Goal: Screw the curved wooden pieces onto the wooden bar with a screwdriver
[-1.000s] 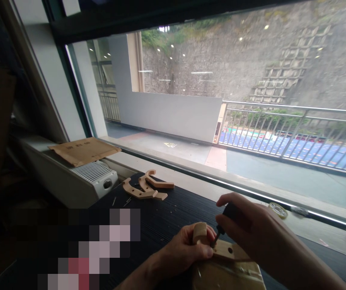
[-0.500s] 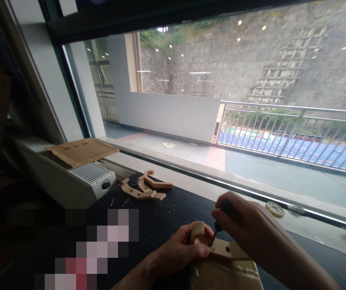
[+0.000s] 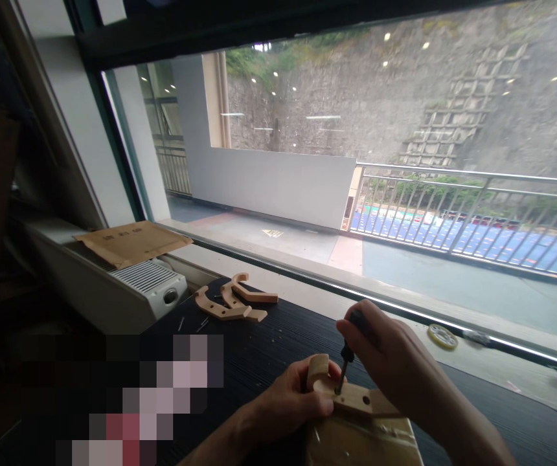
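a: where is the right hand (image 3: 390,362)?

b: low in the middle of the view, over the near part of the dark tabletop (image 3: 278,333). its grip is closed around the black handle of a screwdriver (image 3: 344,361). the shaft points down and slightly left, with the tip on the wooden piece (image 3: 353,400).

a: and the left hand (image 3: 285,406)?

b: just to the left of it. its grip is closed on the same wooden piece, fingers wrapped at the curved, raised end.

a: where does the piece sit?

b: between the two hands, resting on a pale flat block (image 3: 366,443) at the bottom edge of the view. one round hole shows on its top face, to the right of the screwdriver tip.

a: is there a screw under the tip?

b: i cannot tell, it is too small and shaded.

a: what else is about?

b: some curved wooden parts (image 3: 232,303) lie loosely stacked at the far left of the tabletop, well apart from the hands. a roll of tape (image 3: 442,336) lies on the ledge under the window, to the right. a white heater (image 3: 155,288) stands at the left, with a cardboard sheet (image 3: 130,241) on top.
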The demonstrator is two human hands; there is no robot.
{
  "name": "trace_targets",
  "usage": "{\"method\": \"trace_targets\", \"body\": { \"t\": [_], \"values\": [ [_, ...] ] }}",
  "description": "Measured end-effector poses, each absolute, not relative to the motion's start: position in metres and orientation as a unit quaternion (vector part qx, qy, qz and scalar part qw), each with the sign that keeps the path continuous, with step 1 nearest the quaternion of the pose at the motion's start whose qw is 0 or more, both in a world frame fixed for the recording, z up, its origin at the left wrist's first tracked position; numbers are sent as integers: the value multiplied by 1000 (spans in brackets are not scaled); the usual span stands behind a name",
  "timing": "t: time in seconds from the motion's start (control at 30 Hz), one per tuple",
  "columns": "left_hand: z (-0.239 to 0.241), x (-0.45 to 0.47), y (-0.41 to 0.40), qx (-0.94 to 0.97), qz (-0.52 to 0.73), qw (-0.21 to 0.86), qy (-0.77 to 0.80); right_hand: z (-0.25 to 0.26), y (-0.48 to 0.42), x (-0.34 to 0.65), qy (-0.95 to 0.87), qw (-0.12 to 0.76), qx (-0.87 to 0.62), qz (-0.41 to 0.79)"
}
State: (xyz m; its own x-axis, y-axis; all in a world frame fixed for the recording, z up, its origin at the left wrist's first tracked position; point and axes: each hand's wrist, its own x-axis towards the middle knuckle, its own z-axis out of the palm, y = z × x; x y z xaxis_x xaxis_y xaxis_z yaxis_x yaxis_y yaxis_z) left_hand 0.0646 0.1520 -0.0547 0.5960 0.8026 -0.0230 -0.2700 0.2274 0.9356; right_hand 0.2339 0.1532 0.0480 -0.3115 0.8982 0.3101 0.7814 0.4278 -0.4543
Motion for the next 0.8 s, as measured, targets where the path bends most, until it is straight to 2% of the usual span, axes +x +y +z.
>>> {"method": "trace_targets", "body": {
  "t": [0.43,0.8],
  "values": [
    [-59,65,150,530,369,711,280,53,148,235,-813,254,-510,123],
    [-58,65,151,515,361,736,251,53,144,235,-809,231,-529,108]
  ]
}}
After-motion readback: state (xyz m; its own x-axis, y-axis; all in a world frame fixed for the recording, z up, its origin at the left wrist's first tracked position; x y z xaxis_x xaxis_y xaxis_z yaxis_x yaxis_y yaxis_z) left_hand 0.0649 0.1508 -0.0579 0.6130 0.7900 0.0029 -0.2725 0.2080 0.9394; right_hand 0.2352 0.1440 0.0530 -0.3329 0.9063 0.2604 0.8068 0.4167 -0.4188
